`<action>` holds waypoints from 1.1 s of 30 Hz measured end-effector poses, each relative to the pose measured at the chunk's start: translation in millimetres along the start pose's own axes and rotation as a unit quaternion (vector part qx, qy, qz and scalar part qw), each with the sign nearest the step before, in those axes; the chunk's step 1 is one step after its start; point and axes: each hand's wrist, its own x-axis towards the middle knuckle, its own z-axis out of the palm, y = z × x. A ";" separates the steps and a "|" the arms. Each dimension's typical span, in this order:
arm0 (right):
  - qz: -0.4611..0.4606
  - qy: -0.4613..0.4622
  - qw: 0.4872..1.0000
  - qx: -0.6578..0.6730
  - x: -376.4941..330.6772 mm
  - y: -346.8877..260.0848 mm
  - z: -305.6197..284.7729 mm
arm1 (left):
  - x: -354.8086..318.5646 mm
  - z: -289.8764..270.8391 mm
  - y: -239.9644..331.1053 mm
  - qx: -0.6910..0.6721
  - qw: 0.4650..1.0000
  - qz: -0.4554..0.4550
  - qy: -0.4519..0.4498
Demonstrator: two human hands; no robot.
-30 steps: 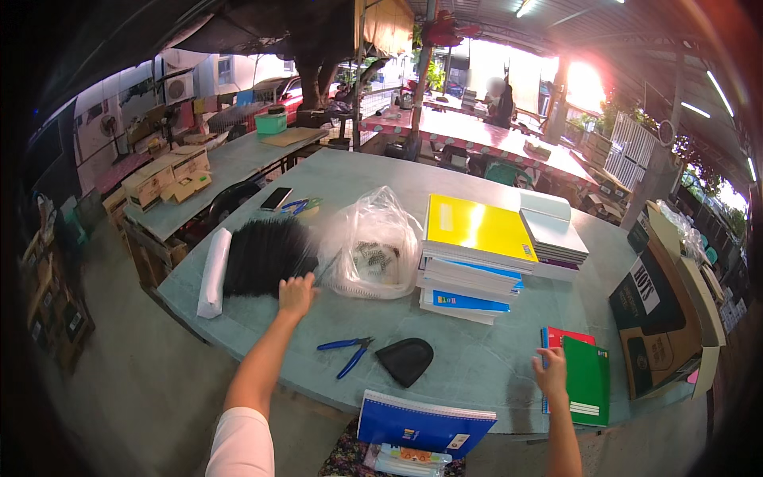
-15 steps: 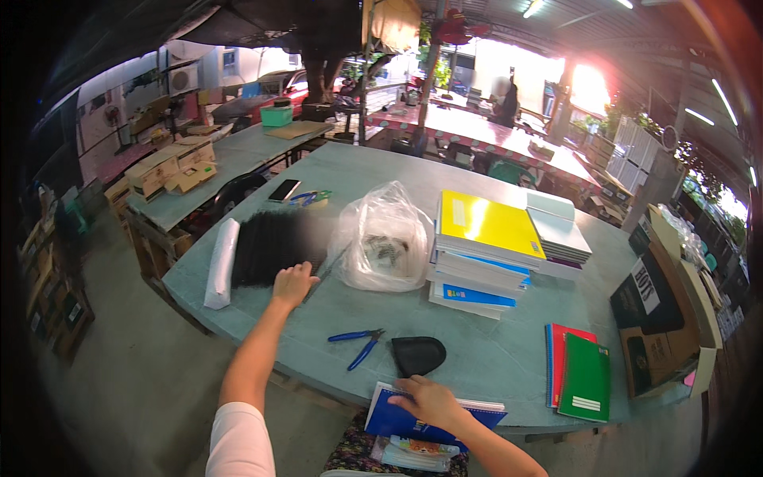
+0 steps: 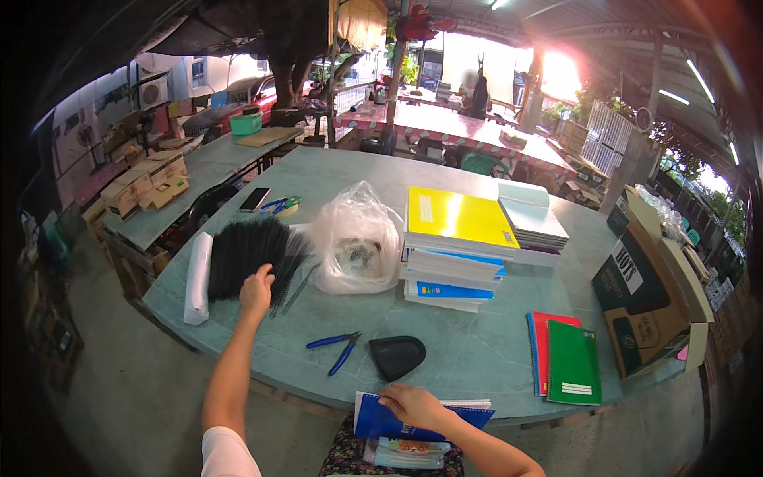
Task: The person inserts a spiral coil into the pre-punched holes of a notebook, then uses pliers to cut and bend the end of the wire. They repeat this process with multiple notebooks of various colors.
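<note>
My left hand (image 3: 256, 292) is at the near edge of a pile of black spiral binding coils (image 3: 246, 250). Its fingers look drawn together against the coils, but what they pinch is too small to make out. Several loose coils fan out beside it. My right hand (image 3: 413, 405) grips the top edge of a blue spiral notebook (image 3: 389, 421), tilted at the table's near edge above my lap. Just beyond that hand lie a black rounded pouch (image 3: 396, 358) and blue-handled cutting pliers (image 3: 334, 350), the handles spread.
A white roll (image 3: 198, 278) lies left of the coils, a clear plastic bag (image 3: 358, 246) to their right. Tall notebook stacks (image 3: 457, 219) stand mid-table. Red and green notebooks (image 3: 574, 362) and a cardboard box (image 3: 648, 306) are at right. A phone (image 3: 254, 199) lies farther back.
The view has shifted, so things sit farther left. My left hand has moved on the coil pile, and loose coils now spread by it. The right hand still holds the blue notebook.
</note>
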 end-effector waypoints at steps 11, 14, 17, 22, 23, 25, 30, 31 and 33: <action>0.041 0.027 0.999 0.018 8.4 -10.8 2.6 | -96.5 -179.2 46.3 -0.440 0.891 -0.002 0.109; 0.048 0.022 0.999 0.004 7.5 -14.3 -3.4 | -124.0 -200.2 55.9 -0.486 0.865 -0.042 0.119; 0.054 0.000 0.996 -0.075 3.0 -2.4 -0.4 | -160.6 -153.5 103.2 -0.382 0.875 -0.175 -0.240; 0.008 -0.001 0.987 -0.159 17.2 -21.1 19.7 | -260.3 -61.0 122.9 -0.300 0.825 -0.053 -0.476; 0.006 0.007 0.988 -0.154 14.4 -14.6 20.7 | -251.4 -63.0 124.0 -0.318 0.818 -0.062 -0.475; 0.007 0.013 0.989 -0.146 11.2 -11.0 20.9 | -219.0 -68.9 115.1 -0.347 0.808 -0.084 -0.469; -0.001 0.024 0.991 -0.135 12.4 -24.8 20.8 | -214.2 -69.8 98.8 -0.517 0.748 -0.183 -0.372; -0.010 0.041 0.992 -0.122 11.6 -25.9 23.5 | -217.3 -69.2 97.4 -0.538 0.741 -0.179 -0.360; -0.027 0.078 0.992 -0.096 10.1 -27.8 28.5 | -222.0 -65.5 91.6 -0.579 0.729 -0.147 -0.335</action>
